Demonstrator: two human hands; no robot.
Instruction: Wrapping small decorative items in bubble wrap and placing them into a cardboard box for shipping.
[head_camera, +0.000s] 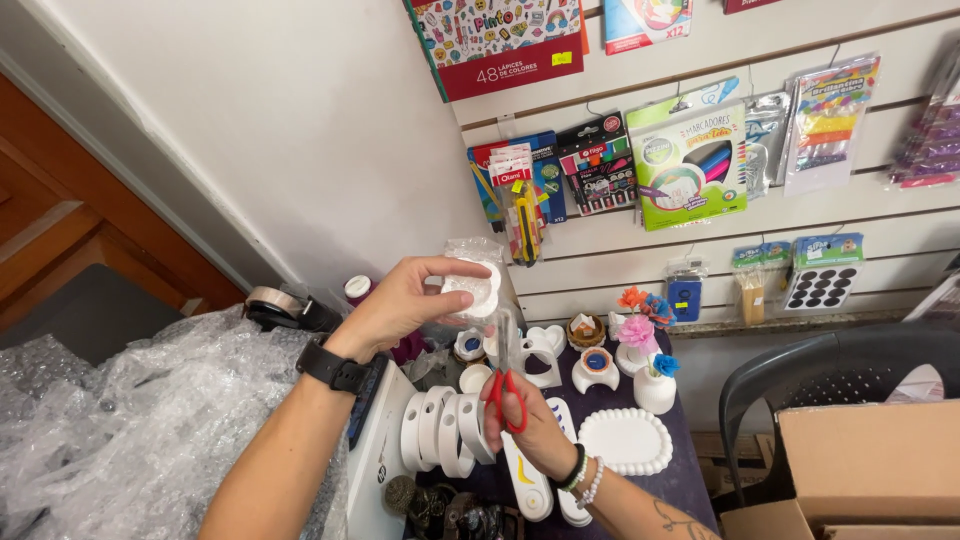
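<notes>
My left hand (400, 298) is raised over the table and grips a small white round piece (472, 285) wrapped in clear bubble wrap. Just below it, my right hand (527, 415) holds red-handled scissors (506, 385) with the blades pointing up toward the wrapped piece. A black watch sits on my left wrist, and bead bracelets on my right wrist.
A heap of bubble wrap (130, 420) fills the left. On the dark table (690, 470) stand white ceramic rings (445, 430), an oval tray (627, 440), small vases with paper flowers (640, 345), and tape rolls (275, 300). Stationery packs hang on the slat wall (900, 225). A dark chair (830, 375) and cardboard box (870, 460) are at right.
</notes>
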